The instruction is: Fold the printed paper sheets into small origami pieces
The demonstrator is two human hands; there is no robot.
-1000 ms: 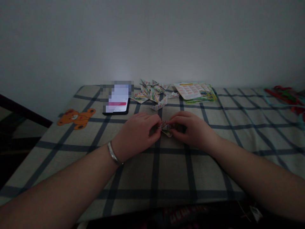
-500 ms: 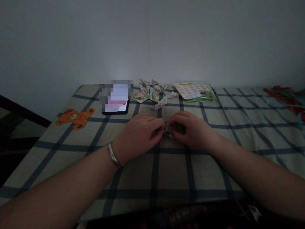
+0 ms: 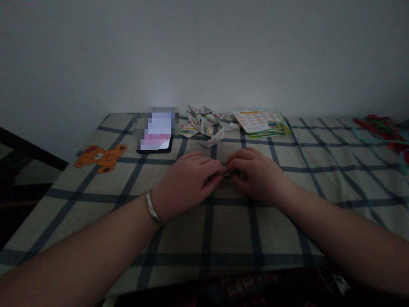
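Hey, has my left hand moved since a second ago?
Yes, slightly: judged against the orange bear, your left hand has shifted to the right, farther from the bear.

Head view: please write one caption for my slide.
Left hand and right hand pinch a small paper over a checked cloth, near folded papers and a phone.

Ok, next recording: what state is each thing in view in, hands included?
Small paper: held, mostly hidden, fold unclear
Left hand: pinching the small paper
Right hand: pinching the small paper
Phone: lying screen up, lit, image partly pixelated
Folded papers: creased into shapes, loosely grouped
Printed sheets: flat, unevenly stacked
Bear figure: lying flat
Bracelet: worn
Tablecloth: spread out, rumpled toward the right
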